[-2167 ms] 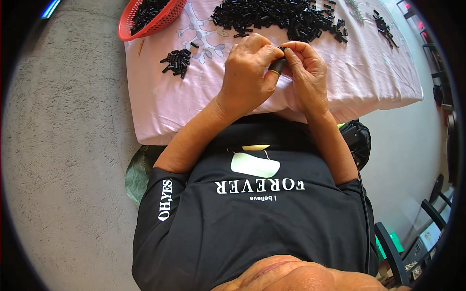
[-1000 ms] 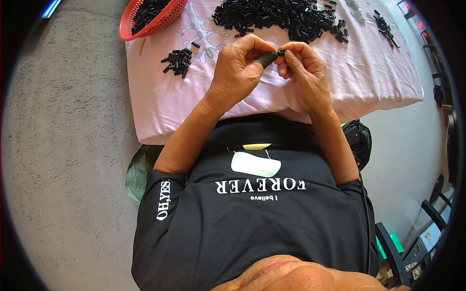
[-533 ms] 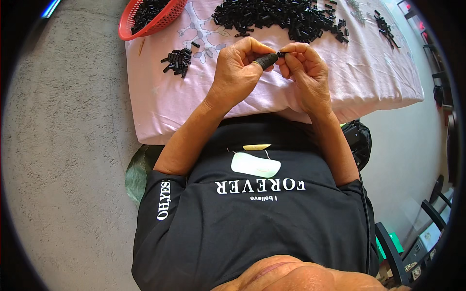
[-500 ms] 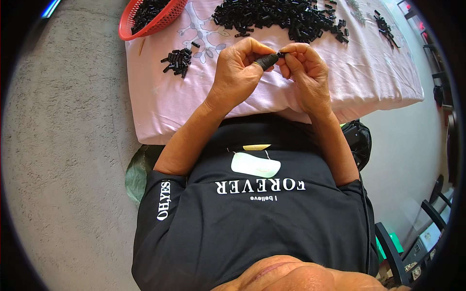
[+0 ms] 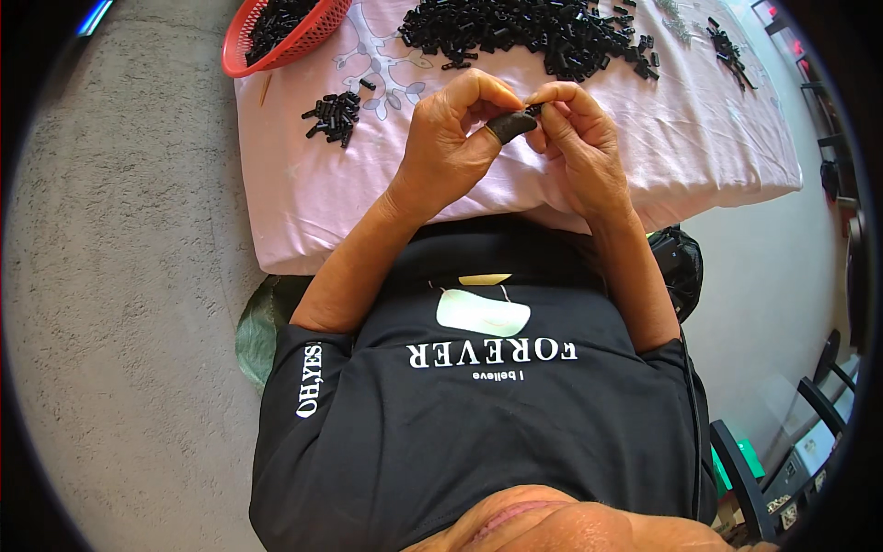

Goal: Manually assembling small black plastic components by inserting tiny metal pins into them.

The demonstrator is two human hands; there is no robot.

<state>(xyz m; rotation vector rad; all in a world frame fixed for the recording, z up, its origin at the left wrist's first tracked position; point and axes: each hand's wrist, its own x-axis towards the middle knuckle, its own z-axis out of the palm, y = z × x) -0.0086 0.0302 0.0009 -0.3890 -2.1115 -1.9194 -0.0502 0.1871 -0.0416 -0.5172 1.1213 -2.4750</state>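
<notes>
Hands [image 5: 450, 143] pinching black piece [image 5: 533, 109], mostly hidden, basket [image 5: 310, 40] cut off

Rough grey floor [image 5: 129, 276] lies left of the pink-covered table [image 5: 299, 198], dark furniture [image 5: 739, 478] standing at right.

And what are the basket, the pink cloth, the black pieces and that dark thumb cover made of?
Basket: seemingly red plastic, smooth; the moulded lattice of holes suggests it.
Cloth: woven or knit fabric, matte; creases and drape show it.
Black pieces: probably hard plastic; glints suggest gloss, though coated metal is possible.
Thumb cover: perhaps rubber, dull; its snug fit hints so, but leather is possible.
</notes>
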